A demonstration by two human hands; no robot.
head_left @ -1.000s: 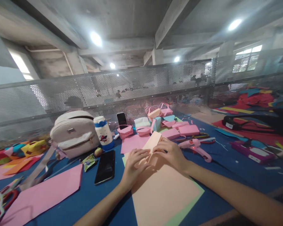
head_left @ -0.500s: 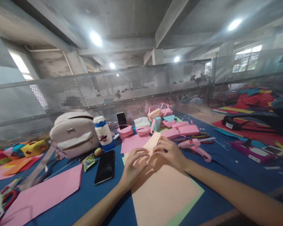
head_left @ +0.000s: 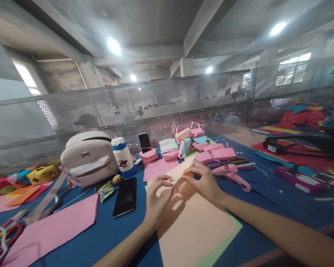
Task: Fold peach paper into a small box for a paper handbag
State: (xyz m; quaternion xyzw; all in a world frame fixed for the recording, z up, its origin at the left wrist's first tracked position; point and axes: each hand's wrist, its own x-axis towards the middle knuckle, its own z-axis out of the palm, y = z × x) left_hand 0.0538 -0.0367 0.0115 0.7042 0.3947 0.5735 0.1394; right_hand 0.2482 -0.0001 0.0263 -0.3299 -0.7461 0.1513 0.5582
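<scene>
A small folded piece of peach paper point(head_left: 181, 169) is held above larger peach sheets point(head_left: 197, 231), which lie on a green sheet point(head_left: 218, 253). My left hand point(head_left: 158, 200) has its fingers curled with thumb and fingertips closed at the near left edge of the folded piece. On the other side, my right hand point(head_left: 204, 182) pinches the piece between thumb and fingers. Parts of the fold are hidden behind my fingers. To the right of my right hand lies a pink glue gun point(head_left: 231, 173). Left of my left hand is a black phone point(head_left: 124, 197).
A white backpack point(head_left: 87, 159), a bottle point(head_left: 123, 157) and an upright phone point(head_left: 144, 142) stand at the back. Small pink paper bags point(head_left: 224, 153) pile up behind my hands. Pink paper point(head_left: 58, 230) and scissors point(head_left: 9, 237) lie left; a purple device point(head_left: 299, 180) lies right.
The folded piece has tilted, its far tip shifting right. My right hand has moved slightly right, and my left thumb has risen closer to the paper. The view has shifted slightly.
</scene>
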